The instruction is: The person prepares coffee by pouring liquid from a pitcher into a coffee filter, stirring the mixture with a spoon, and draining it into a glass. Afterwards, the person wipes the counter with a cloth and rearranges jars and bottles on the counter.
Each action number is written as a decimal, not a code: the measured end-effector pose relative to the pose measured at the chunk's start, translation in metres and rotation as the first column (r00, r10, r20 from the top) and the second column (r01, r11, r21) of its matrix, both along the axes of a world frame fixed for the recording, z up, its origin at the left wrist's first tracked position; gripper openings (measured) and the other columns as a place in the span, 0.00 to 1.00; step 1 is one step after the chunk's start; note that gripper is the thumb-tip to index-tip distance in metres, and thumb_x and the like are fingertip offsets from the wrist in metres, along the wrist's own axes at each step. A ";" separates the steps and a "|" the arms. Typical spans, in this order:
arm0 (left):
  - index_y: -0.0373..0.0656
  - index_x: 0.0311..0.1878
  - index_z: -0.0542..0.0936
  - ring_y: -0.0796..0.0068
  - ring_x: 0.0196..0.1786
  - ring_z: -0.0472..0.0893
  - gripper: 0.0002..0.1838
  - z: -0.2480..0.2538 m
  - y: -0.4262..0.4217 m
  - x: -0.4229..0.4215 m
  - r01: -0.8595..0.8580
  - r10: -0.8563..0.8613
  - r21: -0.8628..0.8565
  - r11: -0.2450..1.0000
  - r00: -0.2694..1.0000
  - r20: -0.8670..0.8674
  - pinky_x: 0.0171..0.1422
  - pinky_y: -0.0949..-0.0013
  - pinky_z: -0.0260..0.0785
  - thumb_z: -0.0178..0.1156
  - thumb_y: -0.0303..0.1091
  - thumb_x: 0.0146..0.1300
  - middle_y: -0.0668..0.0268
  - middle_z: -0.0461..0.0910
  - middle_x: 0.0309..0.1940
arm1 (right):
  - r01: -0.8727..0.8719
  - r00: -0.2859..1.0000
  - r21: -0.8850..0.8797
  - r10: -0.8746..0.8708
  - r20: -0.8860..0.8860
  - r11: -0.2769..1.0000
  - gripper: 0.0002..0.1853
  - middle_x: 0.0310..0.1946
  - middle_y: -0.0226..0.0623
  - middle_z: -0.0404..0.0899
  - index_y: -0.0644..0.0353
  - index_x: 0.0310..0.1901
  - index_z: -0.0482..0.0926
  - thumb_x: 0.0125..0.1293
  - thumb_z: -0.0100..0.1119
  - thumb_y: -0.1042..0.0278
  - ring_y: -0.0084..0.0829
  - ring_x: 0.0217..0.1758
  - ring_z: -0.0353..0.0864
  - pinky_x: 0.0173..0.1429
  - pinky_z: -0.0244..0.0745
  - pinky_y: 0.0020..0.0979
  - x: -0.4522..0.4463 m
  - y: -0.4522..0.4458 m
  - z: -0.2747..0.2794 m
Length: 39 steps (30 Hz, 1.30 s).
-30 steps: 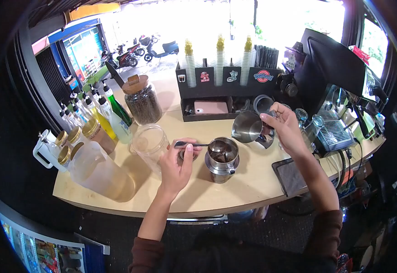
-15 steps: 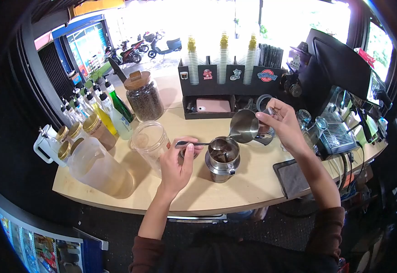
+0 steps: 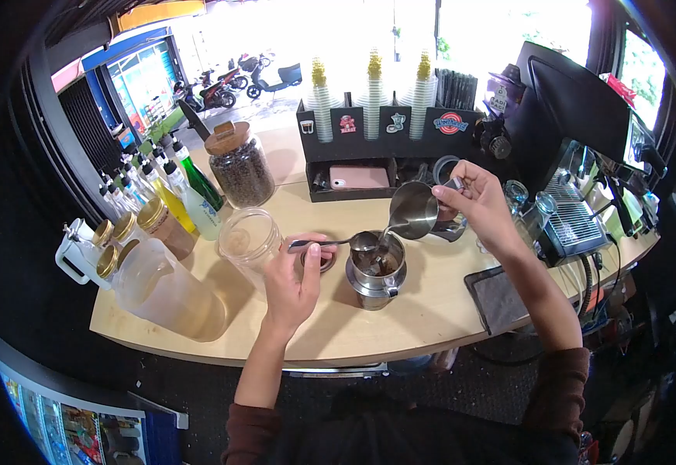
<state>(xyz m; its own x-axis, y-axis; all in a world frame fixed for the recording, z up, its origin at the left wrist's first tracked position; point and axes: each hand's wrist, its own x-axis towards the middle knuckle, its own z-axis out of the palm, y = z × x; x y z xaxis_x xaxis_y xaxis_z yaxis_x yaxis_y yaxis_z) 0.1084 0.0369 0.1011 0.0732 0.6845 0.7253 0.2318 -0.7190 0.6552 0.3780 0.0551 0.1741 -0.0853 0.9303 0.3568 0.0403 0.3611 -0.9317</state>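
Note:
My left hand (image 3: 293,280) is closed on the dark handle of a spoon (image 3: 363,242), whose bowl is over the mouth of a metal drip filter (image 3: 375,267). Dark contents show inside the filter, which sits on a cup. Closed round the handle of a steel pitcher (image 3: 414,211), my right hand (image 3: 477,203) holds it tilted to the left. A thin stream of liquid runs from the spout down to the spoon and filter. Just left of my left hand stands an open clear plastic jar (image 3: 251,242). A small round lid (image 3: 321,256) lies behind that hand.
A cloudy pitcher (image 3: 169,294), gold-lidded jars (image 3: 156,218), syrup bottles (image 3: 197,177) and a bean jar (image 3: 242,172) stand left. Behind is a black organizer (image 3: 353,159) with cups and a phone. Right are a dark mat (image 3: 498,301) and a coffee machine (image 3: 567,221).
The steel pitcher has moved left and tipped further, and liquid now flows from it. The spoon has shifted slightly left over the filter, still in my left hand.

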 end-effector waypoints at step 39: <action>0.34 0.45 0.75 0.73 0.35 0.84 0.08 0.011 -0.020 -0.023 -0.101 0.100 0.051 0.994 0.995 0.016 0.42 0.72 0.74 0.49 0.26 0.69 0.57 0.84 0.32 | 0.027 1.000 0.072 -0.027 -0.007 0.997 0.15 0.22 0.20 0.65 0.56 0.27 0.62 0.63 0.62 0.74 0.09 0.26 0.67 0.36 0.85 0.25 -0.004 0.008 -0.002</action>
<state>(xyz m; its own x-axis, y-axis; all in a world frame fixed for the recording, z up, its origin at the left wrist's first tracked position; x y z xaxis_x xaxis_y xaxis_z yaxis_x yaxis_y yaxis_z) 0.0849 0.0166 0.1120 -0.0039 0.6498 0.7601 0.2959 -0.7253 0.6216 0.3740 0.0628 0.1725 -0.0581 0.9039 0.4238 0.0451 0.4264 -0.9034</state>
